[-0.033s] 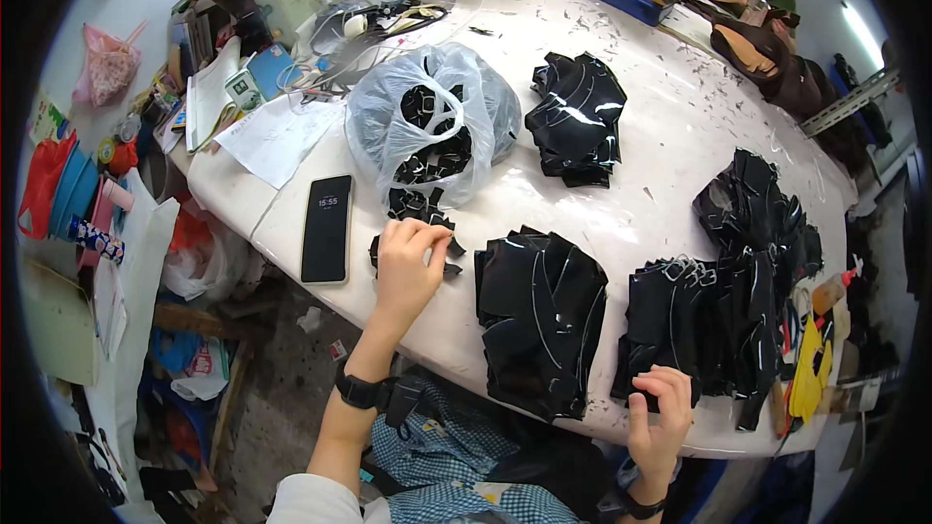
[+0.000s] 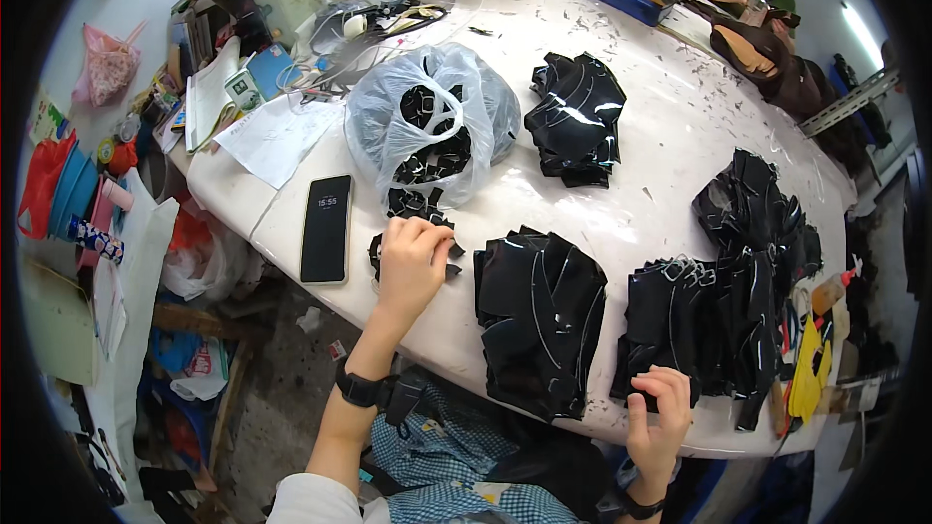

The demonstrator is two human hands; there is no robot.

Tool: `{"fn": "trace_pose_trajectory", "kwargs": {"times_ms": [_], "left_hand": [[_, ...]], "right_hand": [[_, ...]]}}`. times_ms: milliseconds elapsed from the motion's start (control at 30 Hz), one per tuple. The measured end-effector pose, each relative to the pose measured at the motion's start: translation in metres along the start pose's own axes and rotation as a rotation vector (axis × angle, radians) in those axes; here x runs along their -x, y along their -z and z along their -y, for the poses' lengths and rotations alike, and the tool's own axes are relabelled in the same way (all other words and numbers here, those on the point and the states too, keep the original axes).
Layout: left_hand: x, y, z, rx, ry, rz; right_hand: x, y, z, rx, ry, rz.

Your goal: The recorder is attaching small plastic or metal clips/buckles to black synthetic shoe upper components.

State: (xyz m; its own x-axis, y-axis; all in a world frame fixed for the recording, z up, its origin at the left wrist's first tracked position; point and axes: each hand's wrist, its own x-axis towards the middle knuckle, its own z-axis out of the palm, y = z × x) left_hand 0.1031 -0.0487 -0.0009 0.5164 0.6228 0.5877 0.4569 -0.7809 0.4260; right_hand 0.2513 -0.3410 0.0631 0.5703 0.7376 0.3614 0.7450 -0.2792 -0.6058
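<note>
Left hand [image 2: 413,257] fingers curled, pinching small black pieces [image 2: 427,209] spilled from the bag [image 2: 427,116]; right hand [image 2: 660,412] fingers pinching clipped stack [image 2: 680,315]. Several stacks sorted, bag not yet emptied.

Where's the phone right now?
The phone lies flat on the white table's left edge, just left of the left hand, below the clear plastic bag.

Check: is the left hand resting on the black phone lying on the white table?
No, the left hand lies on small black pieces, beside the black phone.
</note>
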Motion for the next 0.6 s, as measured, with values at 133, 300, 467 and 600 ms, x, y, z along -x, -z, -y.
{"fn": "trace_pose_trajectory", "kwargs": {"times_ms": [133,300,467,600], "left_hand": [[0.001,-0.009,0.002,-0.119,0.018,0.250],[0.000,-0.004,-0.004,-0.133,0.072,0.288],[0.006,-0.010,0.006,-0.178,0.071,0.248],[0.007,-0.001,-0.003,-0.083,0.044,0.066]], "right_hand": [[0.002,-0.002,-0.001,-0.023,0.013,-0.002],[0.004,-0.003,-0.001,-0.039,0.010,0.008],[0.003,-0.003,0.002,-0.059,0.002,0.010],[0.005,-0.002,0.005,-0.072,0.001,0.008]]}}
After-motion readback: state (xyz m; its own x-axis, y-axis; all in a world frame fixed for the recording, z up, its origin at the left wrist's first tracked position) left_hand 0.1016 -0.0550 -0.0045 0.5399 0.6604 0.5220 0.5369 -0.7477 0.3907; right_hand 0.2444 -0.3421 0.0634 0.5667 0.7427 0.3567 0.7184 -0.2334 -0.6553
